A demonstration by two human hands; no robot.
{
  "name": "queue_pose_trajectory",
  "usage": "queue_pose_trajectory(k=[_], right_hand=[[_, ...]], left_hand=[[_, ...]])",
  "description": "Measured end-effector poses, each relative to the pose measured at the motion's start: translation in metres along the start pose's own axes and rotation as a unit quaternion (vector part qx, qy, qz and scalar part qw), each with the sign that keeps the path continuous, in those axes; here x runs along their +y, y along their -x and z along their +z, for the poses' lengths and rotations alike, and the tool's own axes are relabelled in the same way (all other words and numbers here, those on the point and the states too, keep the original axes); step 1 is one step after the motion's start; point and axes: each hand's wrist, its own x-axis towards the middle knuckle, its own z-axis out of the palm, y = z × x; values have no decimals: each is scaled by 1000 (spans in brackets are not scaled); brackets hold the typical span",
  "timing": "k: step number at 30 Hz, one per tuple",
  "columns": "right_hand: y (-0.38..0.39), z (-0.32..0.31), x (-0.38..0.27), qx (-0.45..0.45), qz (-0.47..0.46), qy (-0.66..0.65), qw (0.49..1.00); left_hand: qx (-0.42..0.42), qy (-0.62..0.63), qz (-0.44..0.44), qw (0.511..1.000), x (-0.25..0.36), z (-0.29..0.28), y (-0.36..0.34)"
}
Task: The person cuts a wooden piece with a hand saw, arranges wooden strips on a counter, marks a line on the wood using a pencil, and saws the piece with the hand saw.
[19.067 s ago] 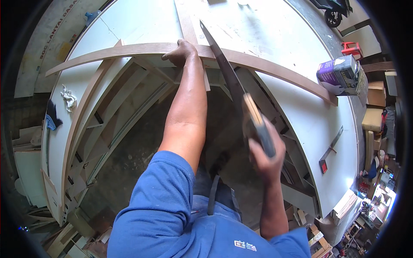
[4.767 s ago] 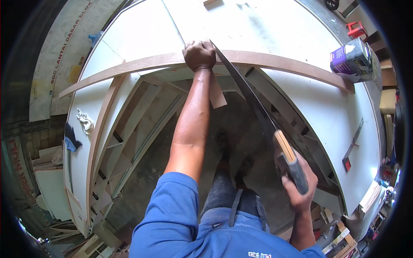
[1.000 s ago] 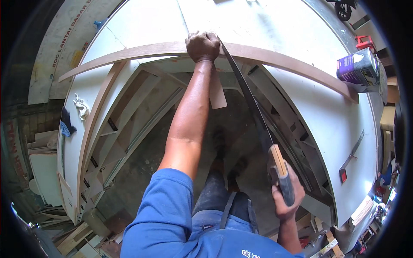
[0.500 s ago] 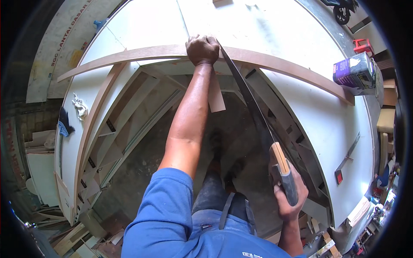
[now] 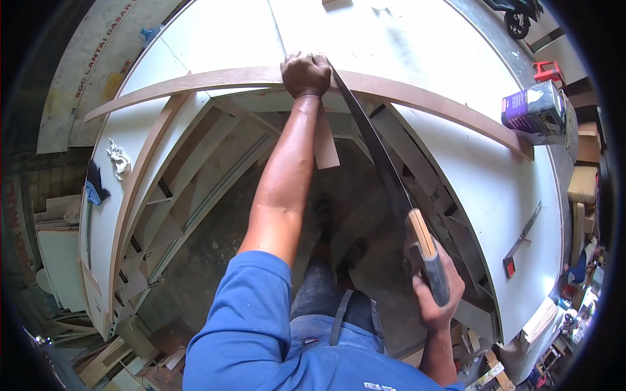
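My right hand [image 5: 438, 287] is wrapped round the wooden handle of a handsaw [image 5: 377, 146]. The dark blade slants up and left from it, and the far end crosses a long wooden strip [image 5: 417, 94] just right of my left hand. That left hand [image 5: 306, 74] is closed in a fist over the long strip, pressing or gripping it on the white panel. From under my left wrist a short wooden piece [image 5: 327, 146] sticks out toward me, over the gap; how it meets the long strip is hidden by the hand.
White panels [image 5: 450, 156] curve round me on a wooden frame. A try square [image 5: 521, 241] lies at right, a purple and black box [image 5: 533, 116] beyond it. A crumpled white rag [image 5: 119, 160] and blue-handled brush [image 5: 96, 186] are at left. Wood offcuts [image 5: 104, 362] litter the floor.
The saw has slid slightly forward, away from me, with my right hand. My left hand stays in place on the long strip.
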Motion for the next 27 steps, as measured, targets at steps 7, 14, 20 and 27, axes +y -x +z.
queue_pose_trajectory(k=[7,14,20,27], right_hand=[[-187,70,21,57,-120,-35,991],[-47,30,25,9,-93,-23,995],[-74,49,33,36,-142,11,989],[-147,79,35,48,-150,-25,987]], left_hand=[[18,34,1,999,33,19,8],[-3,-6,-6,1000,-10,-11,1],[16,8,14,1000,-7,-6,2],[4,17,-3,1000,10,13,7]])
